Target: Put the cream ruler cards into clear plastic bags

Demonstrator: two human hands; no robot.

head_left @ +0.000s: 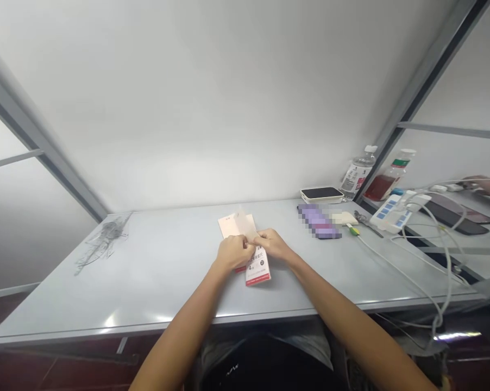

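Both hands are closed around a white printed packet (pixel 258 269) above the middle of the table. It has a red band along its lower edge, a figure 4 and lettering that appears to name a ruler set. My left hand (pixel 233 252) pinches its upper left part, fingers curled in. From the other side my right hand (pixel 272 244) grips its upper right, the two hands touching or nearly so. A translucent film-like flap (pixel 242 224) rises between them. Behind lies a pale pinkish card or packet (pixel 227 226), partly covered by my left hand; a red edge shows below.
Right of my hands are a pixelated purple item (pixel 318 221), a phone on a white box (pixel 322 194), a clear bottle (pixel 357 174), a white power strip (pixel 397 212) and loose cables. A tangled dark wire-like bundle (pixel 106 239) lies left. Another person's hand (pixel 489 185) shows beyond the right partition.
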